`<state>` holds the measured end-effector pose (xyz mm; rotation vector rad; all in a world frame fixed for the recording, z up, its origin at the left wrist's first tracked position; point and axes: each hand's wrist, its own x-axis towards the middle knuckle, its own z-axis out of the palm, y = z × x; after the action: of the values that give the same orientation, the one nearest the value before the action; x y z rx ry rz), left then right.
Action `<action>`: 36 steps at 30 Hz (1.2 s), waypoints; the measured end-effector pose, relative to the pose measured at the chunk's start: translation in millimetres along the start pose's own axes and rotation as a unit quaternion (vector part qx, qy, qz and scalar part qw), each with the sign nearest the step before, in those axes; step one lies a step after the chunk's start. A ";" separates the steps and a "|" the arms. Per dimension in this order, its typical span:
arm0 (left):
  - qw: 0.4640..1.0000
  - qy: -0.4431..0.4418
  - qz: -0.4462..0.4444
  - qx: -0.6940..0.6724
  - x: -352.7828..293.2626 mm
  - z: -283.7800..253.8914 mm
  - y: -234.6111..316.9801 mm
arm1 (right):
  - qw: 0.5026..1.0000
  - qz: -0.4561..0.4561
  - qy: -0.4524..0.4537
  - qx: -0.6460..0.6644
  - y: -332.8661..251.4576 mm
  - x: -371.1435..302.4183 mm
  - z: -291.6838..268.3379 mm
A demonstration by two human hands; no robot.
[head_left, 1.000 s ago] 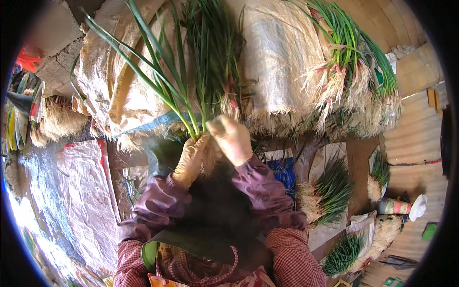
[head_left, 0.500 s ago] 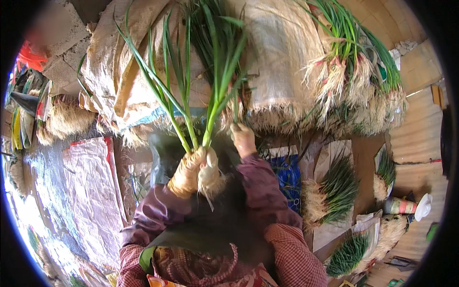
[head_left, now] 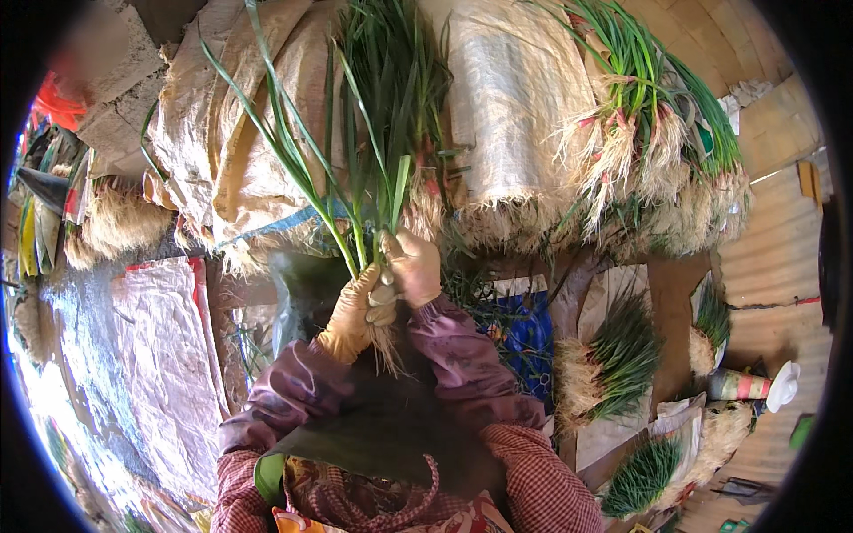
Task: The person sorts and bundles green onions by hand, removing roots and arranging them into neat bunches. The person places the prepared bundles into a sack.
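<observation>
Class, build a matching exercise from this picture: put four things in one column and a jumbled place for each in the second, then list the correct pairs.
Things
1. bunch of green onions
2. blue crate
3. paper cup
4. plastic sheet

Places
A. lying far right, by a white lid
B. spread out on the person's left
C. held by the left hand and right hand
D. just right of the right sleeve

Pairs: 1-C, 2-D, 3-A, 4-B
</observation>
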<state>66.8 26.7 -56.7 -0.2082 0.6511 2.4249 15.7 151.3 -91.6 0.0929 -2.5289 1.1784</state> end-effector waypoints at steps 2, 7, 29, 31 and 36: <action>0.997 -0.049 0.035 0.049 -12.0 22.4 2.1 | 0.984 0.113 0.025 -0.135 31.4 5.5 -2.6; 0.989 -0.050 0.131 0.055 -8.2 34.6 28.6 | 0.802 0.036 -0.537 -0.260 103.6 -22.6 -77.2; 0.984 0.118 0.073 0.107 32.5 13.2 -11.1 | 0.983 -0.107 0.038 -0.147 1.5 25.0 -32.5; 0.994 0.037 0.050 0.092 16.4 9.1 -4.9 | 0.995 -0.008 0.104 -0.009 26.2 33.5 -35.6; 0.988 -0.147 -0.022 -0.047 8.4 6.5 -0.7 | 0.764 0.273 -0.233 0.536 -8.7 10.3 -49.7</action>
<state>60.6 34.8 -53.9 0.0961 0.3955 2.3808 21.9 184.0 -52.2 -0.1028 -1.8464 3.0369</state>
